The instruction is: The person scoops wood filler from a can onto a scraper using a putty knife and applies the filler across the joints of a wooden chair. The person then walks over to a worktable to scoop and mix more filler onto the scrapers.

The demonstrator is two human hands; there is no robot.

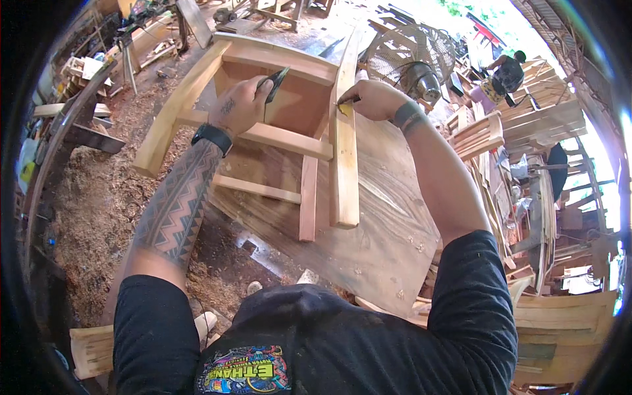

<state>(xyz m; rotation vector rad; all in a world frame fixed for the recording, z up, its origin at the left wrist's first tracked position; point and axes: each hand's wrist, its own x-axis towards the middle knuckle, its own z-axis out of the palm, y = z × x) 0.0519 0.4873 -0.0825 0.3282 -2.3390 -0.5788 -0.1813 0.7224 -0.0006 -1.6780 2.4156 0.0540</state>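
A light wooden chair frame (345, 182) lies on a wooden tabletop panel (385, 217) before me. My left hand (239, 106) is over the frame's middle, holding a dark flat piece (274, 83) between thumb and fingers; its exact kind is unclear. At the frame's right-hand long member, my right hand (376, 100) has its fingertips bent together against the wood. Just beneath those fingertips is a yellow patch (345, 109). Whether the fingers pinch a small tool there is hidden. A crossrail (289, 141) runs below my left hand.
A caged fan (412, 61) stands beyond my right hand. Another person (507, 74) sits farther off at the right, near stacked boards (548, 123). Slatted wooden furniture (476, 136) is close to my right arm. Wood shavings (98, 212) cover the floor at left.
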